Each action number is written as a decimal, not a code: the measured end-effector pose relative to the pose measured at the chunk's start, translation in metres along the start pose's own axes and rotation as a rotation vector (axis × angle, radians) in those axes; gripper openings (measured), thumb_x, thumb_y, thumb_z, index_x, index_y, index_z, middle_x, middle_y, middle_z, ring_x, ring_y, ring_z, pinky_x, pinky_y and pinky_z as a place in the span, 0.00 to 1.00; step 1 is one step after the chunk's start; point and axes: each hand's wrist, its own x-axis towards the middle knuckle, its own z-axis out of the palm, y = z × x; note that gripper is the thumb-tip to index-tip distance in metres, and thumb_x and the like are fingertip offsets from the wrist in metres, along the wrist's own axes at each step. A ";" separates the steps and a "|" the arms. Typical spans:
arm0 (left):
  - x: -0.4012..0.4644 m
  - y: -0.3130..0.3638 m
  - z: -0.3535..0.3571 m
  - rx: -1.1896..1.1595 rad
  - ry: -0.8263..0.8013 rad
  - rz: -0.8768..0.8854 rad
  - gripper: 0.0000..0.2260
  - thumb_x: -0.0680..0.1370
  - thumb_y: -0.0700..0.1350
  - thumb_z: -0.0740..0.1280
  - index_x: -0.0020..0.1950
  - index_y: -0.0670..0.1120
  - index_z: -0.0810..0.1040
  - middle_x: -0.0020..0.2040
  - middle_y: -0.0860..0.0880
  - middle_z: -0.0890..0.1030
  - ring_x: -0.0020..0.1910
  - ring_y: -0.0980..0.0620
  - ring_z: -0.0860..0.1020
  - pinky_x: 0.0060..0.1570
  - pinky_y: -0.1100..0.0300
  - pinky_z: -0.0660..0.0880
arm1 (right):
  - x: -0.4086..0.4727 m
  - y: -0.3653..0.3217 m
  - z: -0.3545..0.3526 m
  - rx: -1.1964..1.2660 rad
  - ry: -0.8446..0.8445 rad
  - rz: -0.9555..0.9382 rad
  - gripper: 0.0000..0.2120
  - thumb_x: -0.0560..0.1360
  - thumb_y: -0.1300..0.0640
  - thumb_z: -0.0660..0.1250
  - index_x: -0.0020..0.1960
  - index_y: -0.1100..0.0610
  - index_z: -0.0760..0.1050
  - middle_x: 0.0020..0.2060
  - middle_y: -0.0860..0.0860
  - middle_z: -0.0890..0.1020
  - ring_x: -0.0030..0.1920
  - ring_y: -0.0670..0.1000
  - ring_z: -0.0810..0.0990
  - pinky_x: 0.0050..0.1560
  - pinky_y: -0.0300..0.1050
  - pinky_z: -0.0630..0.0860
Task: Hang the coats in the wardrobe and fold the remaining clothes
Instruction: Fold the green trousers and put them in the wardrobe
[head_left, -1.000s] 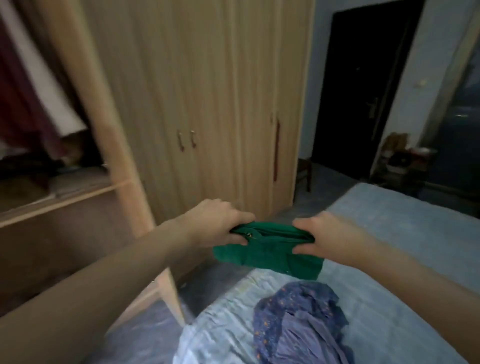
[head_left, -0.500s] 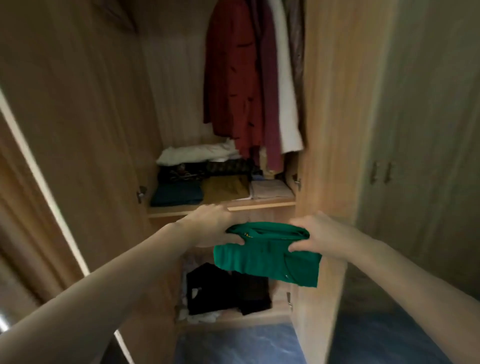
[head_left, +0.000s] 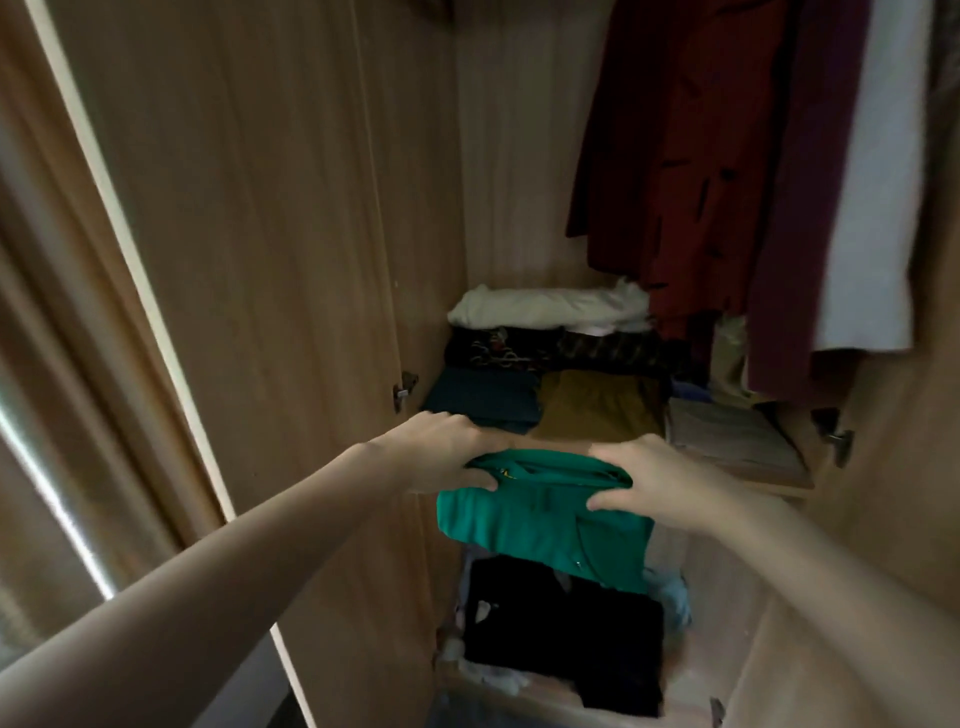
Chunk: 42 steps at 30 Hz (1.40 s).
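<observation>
A folded green garment (head_left: 540, 525) hangs in the air just in front of the open wardrobe's middle shelf (head_left: 779, 480). My left hand (head_left: 447, 452) grips its left end and my right hand (head_left: 654, 478) grips its right end, thumbs on top. On that shelf lie folded clothes: a dark teal piece (head_left: 485, 397), a mustard piece (head_left: 602, 410), a beige piece (head_left: 732, 439), dark patterned ones (head_left: 550, 351) and a white bundle (head_left: 545, 306) behind. Red coats (head_left: 691, 156), a maroon coat (head_left: 800, 234) and a white coat (head_left: 872, 208) hang at the upper right.
The open wardrobe door (head_left: 218, 260) stands close on my left, with a hinge (head_left: 404, 391) by the shelf. Below the shelf, a lower compartment holds a black folded garment (head_left: 561, 629) over pale crumpled fabric. A second hinge (head_left: 839, 439) sticks out on the right wall.
The view has swung from the bed and closed doors to the open wardrobe and drawn closer. Both hands have carried the green garment up to the edge of the middle shelf.
</observation>
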 end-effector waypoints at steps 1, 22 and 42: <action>0.014 -0.009 0.003 0.001 -0.001 -0.003 0.22 0.79 0.59 0.62 0.73 0.58 0.63 0.59 0.52 0.78 0.56 0.49 0.77 0.50 0.52 0.74 | 0.016 0.010 -0.002 0.018 0.003 -0.010 0.12 0.70 0.37 0.70 0.45 0.43 0.72 0.38 0.44 0.78 0.40 0.44 0.78 0.41 0.51 0.78; 0.204 -0.203 0.056 -0.286 -0.256 -0.248 0.14 0.80 0.43 0.65 0.64 0.50 0.70 0.54 0.52 0.76 0.50 0.54 0.73 0.49 0.59 0.69 | 0.303 0.138 0.000 0.171 -0.153 -0.184 0.07 0.74 0.43 0.68 0.49 0.43 0.74 0.45 0.43 0.80 0.43 0.42 0.80 0.44 0.50 0.80; 0.259 -0.277 0.216 -0.141 -0.050 -0.622 0.24 0.72 0.48 0.63 0.68 0.50 0.67 0.64 0.50 0.65 0.65 0.47 0.62 0.69 0.52 0.58 | 0.424 0.141 0.121 -0.076 -0.069 0.004 0.27 0.75 0.34 0.49 0.68 0.44 0.68 0.62 0.44 0.68 0.65 0.49 0.66 0.64 0.49 0.64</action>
